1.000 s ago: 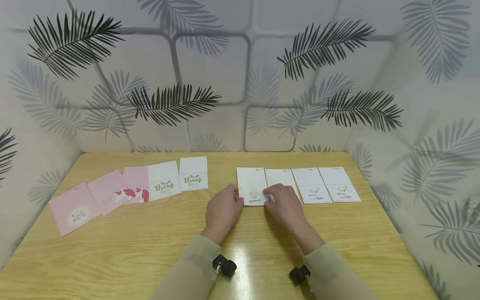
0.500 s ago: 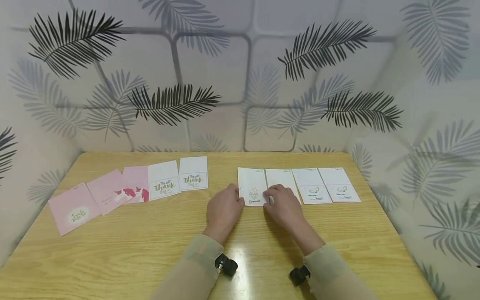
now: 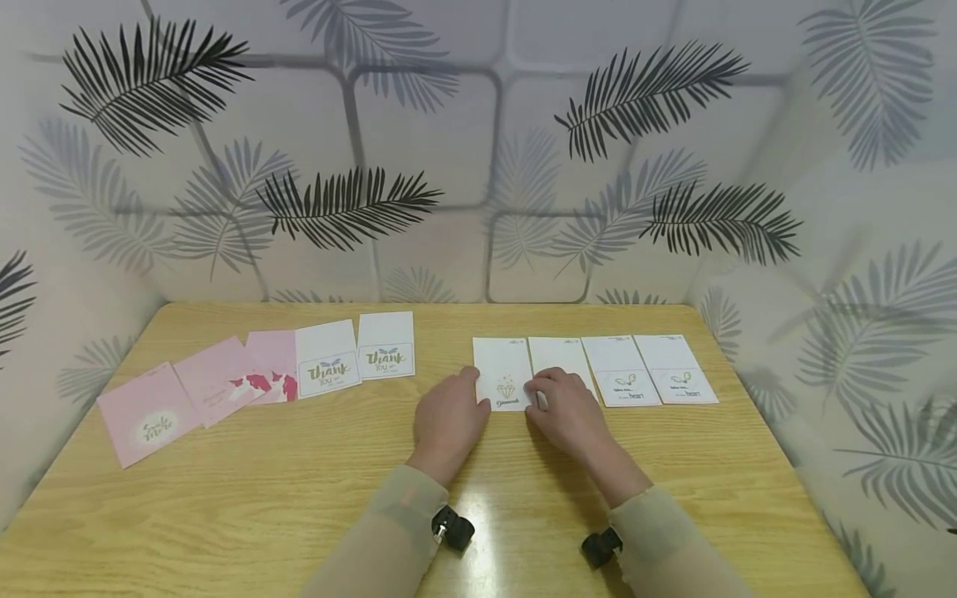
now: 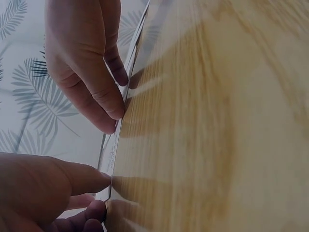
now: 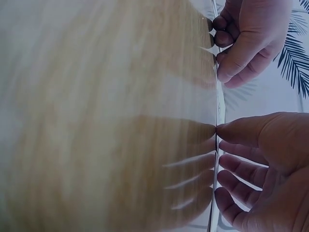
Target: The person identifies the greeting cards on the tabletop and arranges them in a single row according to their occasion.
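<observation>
Hands [image 3: 451, 421] [image 3: 570, 415] touching diamond card [image 3: 499, 370], neighbouring card [image 3: 561, 353] part-hidden

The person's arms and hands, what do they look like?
There's a long, pale beige left sleeve and a matching right sleeve. The left wrist gadget and right wrist gadget are small and black. The left hand and right hand wear no gloves.

Right hand [image 3: 566, 413] hides the lower part of the white card [image 3: 562, 352] below it. Tiny text [image 3: 517, 342] ahead, between the hands, is too small for me to read. Pink card [image 3: 271, 347], well left of the left hand [image 3: 450, 423], is partly covered. Sleeves [image 3: 377, 536] behind both get cut off by my head view's bottom edge.
</observation>
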The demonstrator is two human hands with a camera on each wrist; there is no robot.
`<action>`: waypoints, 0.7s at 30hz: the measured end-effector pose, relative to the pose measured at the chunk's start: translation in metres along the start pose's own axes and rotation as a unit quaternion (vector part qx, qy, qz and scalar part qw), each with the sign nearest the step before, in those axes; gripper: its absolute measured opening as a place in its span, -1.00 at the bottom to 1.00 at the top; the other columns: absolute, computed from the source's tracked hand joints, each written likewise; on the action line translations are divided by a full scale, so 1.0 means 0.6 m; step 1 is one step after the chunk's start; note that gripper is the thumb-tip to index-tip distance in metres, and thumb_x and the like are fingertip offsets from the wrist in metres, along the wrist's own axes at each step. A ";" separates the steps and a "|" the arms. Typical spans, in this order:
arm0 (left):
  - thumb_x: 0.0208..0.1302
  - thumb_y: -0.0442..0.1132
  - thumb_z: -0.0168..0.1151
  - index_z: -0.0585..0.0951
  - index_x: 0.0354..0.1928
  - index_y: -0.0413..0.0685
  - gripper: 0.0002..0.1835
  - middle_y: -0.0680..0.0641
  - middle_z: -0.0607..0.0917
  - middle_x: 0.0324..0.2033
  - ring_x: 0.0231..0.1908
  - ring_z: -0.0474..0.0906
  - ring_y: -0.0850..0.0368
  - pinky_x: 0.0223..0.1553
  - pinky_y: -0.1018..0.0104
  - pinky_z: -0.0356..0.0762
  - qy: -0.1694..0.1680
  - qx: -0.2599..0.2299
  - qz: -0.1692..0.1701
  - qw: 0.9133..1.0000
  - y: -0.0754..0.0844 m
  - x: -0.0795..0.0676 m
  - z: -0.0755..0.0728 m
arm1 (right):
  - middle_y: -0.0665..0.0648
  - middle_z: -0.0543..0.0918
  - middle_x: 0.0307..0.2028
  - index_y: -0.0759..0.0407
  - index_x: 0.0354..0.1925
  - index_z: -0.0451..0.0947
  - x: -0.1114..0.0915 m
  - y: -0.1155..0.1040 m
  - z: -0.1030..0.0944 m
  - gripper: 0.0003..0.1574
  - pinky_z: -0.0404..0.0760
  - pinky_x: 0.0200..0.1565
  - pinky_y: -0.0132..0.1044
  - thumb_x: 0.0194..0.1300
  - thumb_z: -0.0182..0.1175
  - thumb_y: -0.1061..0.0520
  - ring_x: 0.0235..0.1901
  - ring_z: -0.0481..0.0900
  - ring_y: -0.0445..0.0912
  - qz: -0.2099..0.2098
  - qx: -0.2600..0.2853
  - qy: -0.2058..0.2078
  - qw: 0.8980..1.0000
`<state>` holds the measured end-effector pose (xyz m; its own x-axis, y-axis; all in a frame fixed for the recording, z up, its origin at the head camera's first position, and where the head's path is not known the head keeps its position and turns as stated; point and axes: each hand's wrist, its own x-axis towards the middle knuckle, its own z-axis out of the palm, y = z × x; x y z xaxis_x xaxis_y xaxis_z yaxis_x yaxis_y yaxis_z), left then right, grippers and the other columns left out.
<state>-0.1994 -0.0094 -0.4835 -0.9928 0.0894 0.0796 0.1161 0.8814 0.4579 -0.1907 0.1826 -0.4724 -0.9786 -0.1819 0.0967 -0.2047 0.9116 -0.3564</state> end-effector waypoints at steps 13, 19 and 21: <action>0.46 -0.11 0.48 0.77 0.26 -0.03 -0.60 -0.22 0.81 -0.01 -0.07 0.78 -0.24 -0.11 -0.15 0.72 0.001 0.027 0.039 0.999 0.006 -0.008 -0.006 | 0.29 0.70 0.21 0.29 0.15 0.79 0.000 0.011 -0.003 -0.62 0.56 0.33 0.16 0.41 0.48 0.20 0.23 0.62 0.29 -0.033 -0.011 -0.007 0.999; 0.46 -0.10 0.48 0.77 0.25 -0.03 -0.61 -0.21 0.80 -0.01 -0.07 0.78 -0.24 -0.10 -0.16 0.72 0.002 0.027 0.041 0.999 0.006 -0.010 -0.006 | 0.28 0.70 0.21 0.27 0.14 0.79 -0.001 0.011 -0.004 -0.63 0.57 0.31 0.15 0.41 0.48 0.21 0.22 0.63 0.28 -0.038 -0.009 -0.005 0.999; 0.47 -0.10 0.48 0.76 0.26 -0.03 -0.60 -0.21 0.80 0.01 -0.06 0.77 -0.24 -0.09 -0.16 0.72 -0.001 0.027 0.040 0.999 0.007 -0.010 -0.006 | 0.27 0.70 0.21 0.27 0.14 0.79 -0.001 0.012 -0.003 -0.63 0.57 0.31 0.15 0.41 0.48 0.21 0.21 0.63 0.27 -0.038 -0.009 -0.003 0.999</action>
<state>-0.1925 -0.0082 -0.4789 -0.9805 0.1610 0.1129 0.1932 0.8953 0.4013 -0.1914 0.1897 -0.4733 -0.9602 -0.2533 0.1172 -0.2783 0.9015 -0.3313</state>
